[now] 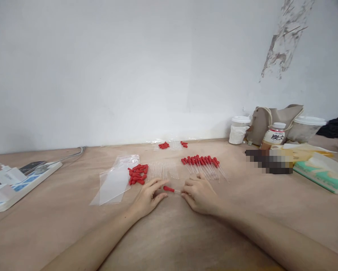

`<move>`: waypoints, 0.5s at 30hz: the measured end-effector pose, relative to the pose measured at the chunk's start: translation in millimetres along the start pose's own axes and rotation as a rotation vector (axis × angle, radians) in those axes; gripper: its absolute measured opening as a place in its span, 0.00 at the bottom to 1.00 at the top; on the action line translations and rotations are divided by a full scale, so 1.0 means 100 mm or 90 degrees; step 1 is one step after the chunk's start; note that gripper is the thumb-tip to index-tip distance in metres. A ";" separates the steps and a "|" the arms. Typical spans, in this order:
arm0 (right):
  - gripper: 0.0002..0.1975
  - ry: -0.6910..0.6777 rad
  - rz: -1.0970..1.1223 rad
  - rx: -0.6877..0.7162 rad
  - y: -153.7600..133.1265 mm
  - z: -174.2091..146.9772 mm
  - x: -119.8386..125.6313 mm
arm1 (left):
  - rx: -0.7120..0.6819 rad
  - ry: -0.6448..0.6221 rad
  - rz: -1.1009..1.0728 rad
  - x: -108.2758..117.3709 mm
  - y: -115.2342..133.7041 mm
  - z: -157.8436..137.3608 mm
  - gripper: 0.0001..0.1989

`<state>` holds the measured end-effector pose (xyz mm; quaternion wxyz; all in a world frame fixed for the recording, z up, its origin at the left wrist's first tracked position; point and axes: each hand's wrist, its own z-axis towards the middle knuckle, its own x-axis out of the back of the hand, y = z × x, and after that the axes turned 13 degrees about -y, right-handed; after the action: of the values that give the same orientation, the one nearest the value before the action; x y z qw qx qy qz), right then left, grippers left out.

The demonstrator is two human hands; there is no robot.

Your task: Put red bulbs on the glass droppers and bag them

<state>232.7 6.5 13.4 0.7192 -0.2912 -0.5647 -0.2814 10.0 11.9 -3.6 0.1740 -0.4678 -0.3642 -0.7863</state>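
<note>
A dropper (171,189) lies flat on the table (242,210) between the two hands, its red rubber bulb toward the left hand (148,197) and its clear thin tube running to the right hand (199,193). The left grip is loose, fingers spread and resting on the table, with the fingertips (161,183) just beside the bulb. The right grip is curled over the tube's end; whether it pinches the tube cannot be told.

Just beyond the dropper lies a row of bare tubes (163,170), clear and hard to make out against the table. Left of the dropper and a little farther back sits a heap of loose bulbs (138,174), small, red and smooth, partly on clear plastic bags (116,180) that lie flat and glossy. Beyond the right hand is a fanned row of finished droppers (204,165), red ends together. The table is tan, matte and slightly mottled.
</note>
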 end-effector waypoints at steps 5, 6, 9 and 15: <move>0.16 0.058 0.129 -0.313 0.34 0.23 0.06 | 0.078 0.010 -0.011 0.03 0.00 -0.01 0.19; 0.17 0.049 0.132 -0.358 0.42 0.31 0.06 | 0.076 0.003 -0.006 0.03 0.00 0.00 0.17; 0.18 0.024 0.095 -0.439 0.58 0.51 0.03 | 0.058 -0.021 0.006 0.02 0.01 0.00 0.12; 0.17 0.010 0.010 -0.471 0.58 0.69 -0.14 | 0.024 -0.048 0.002 0.03 0.01 0.01 0.08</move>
<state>227.7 97.2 7.2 0.5715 -0.5336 -0.4171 -0.4635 9.4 12.0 -0.1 0.1704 -0.4943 -0.3845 -0.7608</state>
